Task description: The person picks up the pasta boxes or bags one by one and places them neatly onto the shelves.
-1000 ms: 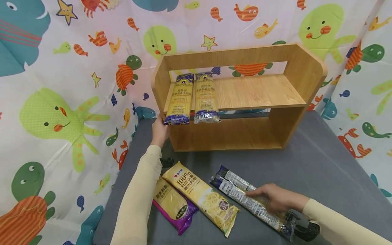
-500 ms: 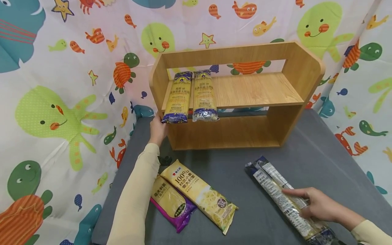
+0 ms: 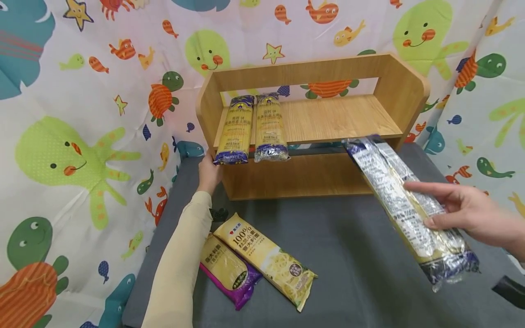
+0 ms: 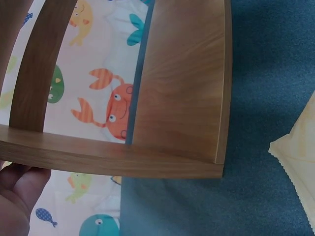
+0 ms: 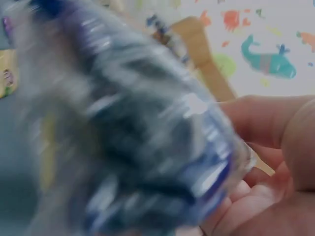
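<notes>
Left hand (image 3: 209, 176) fingers gripping rack (image 3: 340, 119), left side panel. Two spaghetti packs (image 3: 234, 130) on its upper tier, left end. Purple pack (image 3: 226, 266), then yellow pack (image 3: 265, 259), flat toward table's (image 3: 336, 278) left edge. Blue-ended pack (image 3: 393, 196) up over table's right half, gripped by right hand (image 3: 465, 210).

A: Shelf (image 3: 340, 119) finish?
B: Wood-look, visible grain, smooth, low sheen.
A: Spaghetti packs (image 3: 270, 130) on it?
B: Clear plastic film, glossy, crinkled ends.
A: Lettered pack (image 3: 393, 196), shelf's right front?
B: Same film, wrinkled, heavy glare.
A: Purple-edged pack (image 3: 229, 273) and yellow pack (image 3: 266, 262), shelf's left front?
B: Smooth plastic, softer shine.
A: Tabletop (image 3: 324, 255) under shelf?
B: Grey, cloth-like, matt.
A: Backdrop (image 3: 135, 86) behind shelf?
B: Printed cloth, matt, creased.
</notes>
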`<state>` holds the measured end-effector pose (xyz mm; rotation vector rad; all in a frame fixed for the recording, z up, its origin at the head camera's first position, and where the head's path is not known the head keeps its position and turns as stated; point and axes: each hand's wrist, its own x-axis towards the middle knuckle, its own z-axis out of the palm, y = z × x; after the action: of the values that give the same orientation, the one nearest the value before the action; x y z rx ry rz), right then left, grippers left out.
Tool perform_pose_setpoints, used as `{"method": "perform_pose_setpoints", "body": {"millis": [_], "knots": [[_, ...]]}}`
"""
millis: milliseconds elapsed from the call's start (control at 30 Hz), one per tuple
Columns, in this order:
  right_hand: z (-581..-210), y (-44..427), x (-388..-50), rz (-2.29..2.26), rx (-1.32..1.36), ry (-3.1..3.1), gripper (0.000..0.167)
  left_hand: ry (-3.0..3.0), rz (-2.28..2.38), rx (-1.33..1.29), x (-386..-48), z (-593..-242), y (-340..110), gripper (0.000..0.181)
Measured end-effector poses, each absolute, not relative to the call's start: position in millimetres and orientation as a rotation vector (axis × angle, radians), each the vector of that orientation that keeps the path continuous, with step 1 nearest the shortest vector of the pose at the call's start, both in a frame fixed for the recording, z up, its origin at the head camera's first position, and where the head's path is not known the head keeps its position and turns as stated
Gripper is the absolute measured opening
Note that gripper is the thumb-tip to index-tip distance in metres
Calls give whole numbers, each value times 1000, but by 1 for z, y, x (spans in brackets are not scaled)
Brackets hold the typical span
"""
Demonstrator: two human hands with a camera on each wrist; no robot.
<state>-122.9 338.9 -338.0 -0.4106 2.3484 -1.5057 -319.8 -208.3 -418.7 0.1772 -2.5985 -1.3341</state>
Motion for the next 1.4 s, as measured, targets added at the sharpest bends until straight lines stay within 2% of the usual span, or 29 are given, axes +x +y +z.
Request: {"method": "perform_pose_setpoints", "body": {"millis": [167,367,633,900,1200,1400], "knots": [[-289,307,-164,-1558,-164,2286,65,-2589,-1341,197,-320,-421,-212,44],[-258,256,-212,-1473,-21,2333,73,-2598,-1350,210,-321,-420,-209,43],[-263,199,-257,-1425,-35,2399,69,-2609,-1369,209,-321,-425,-205,45],[-257,146,-295,-1375,-68,2442,72,-2591,-1347,213,-324,-424,-209,50],[-263,120,-321,-1429,0,2440,73,-2583,-1343,208,-320,-424,-205,41],[-264,113,-328,-1425,9,2430,71,-2574,-1368,218,-321,-421,-207,44]]}}
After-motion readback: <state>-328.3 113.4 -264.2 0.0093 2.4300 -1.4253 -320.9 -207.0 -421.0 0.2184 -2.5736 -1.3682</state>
